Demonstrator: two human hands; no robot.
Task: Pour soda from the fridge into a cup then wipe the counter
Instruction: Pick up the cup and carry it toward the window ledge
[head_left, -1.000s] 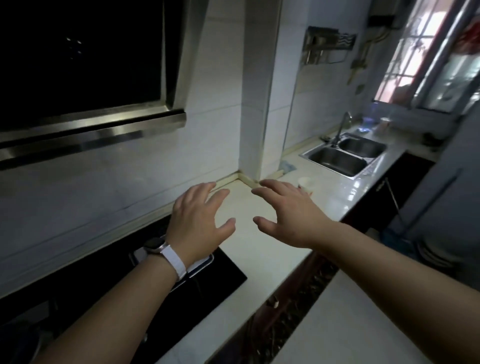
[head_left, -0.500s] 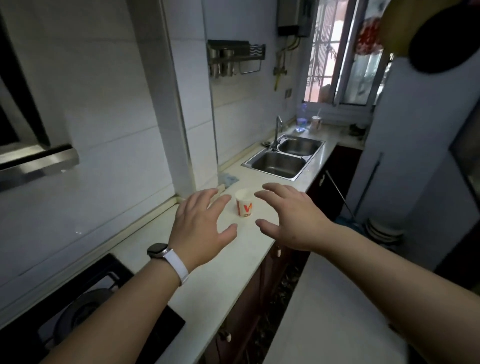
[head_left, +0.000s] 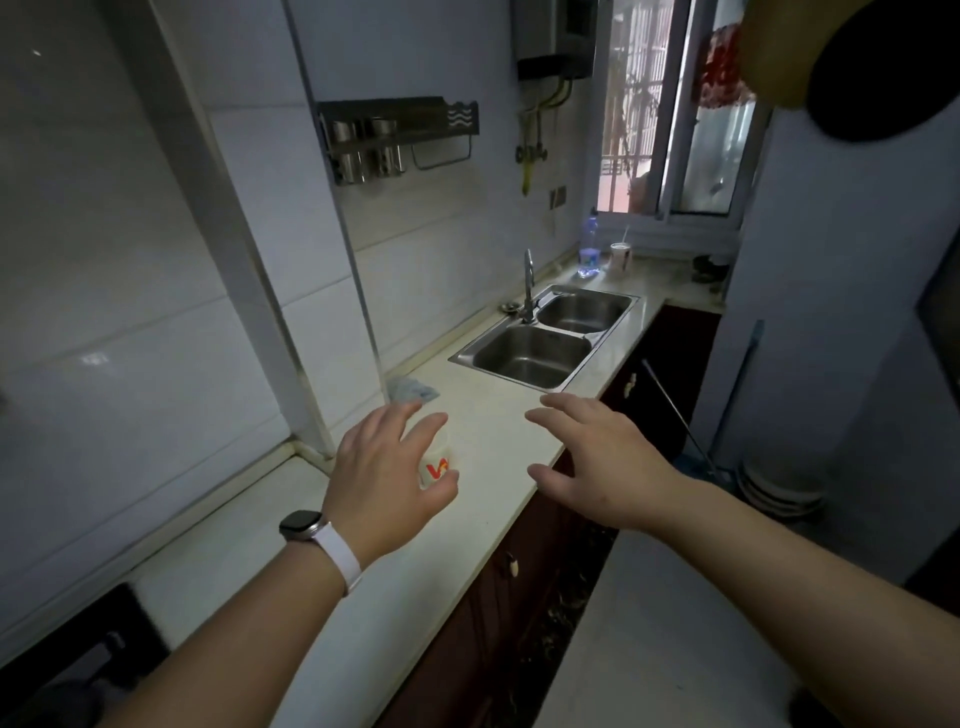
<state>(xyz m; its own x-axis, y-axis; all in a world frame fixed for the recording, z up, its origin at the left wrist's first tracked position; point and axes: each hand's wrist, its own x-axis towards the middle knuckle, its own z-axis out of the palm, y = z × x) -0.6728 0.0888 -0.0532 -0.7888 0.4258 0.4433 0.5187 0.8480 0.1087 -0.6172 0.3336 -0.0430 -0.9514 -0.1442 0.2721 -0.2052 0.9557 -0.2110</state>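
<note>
A small white paper cup (head_left: 439, 462) with a red and orange mark stands upright on the pale counter (head_left: 498, 415). My left hand (head_left: 387, 478), with a watch on its wrist, hovers in front of the cup with fingers spread and partly hides it. To the right, over the counter's front edge, my right hand (head_left: 597, 462) is held out with straight fingers and holds nothing. A crumpled bluish cloth (head_left: 413, 389) lies by the wall behind the cup. A pale fridge (head_left: 852, 322) stands at the far right.
A steel double sink (head_left: 545, 338) with a tap is set into the counter beyond the cup. A plastic bottle (head_left: 589, 249) and a cup (head_left: 620, 257) stand near the window. A black hob (head_left: 78, 654) sits at the lower left. A metal rack (head_left: 395, 135) hangs on the wall.
The view has swung right, away from the hob toward the sink and fridge. The cup, once hidden by my right hand, now shows behind my left hand. Both hands stay spread.
</note>
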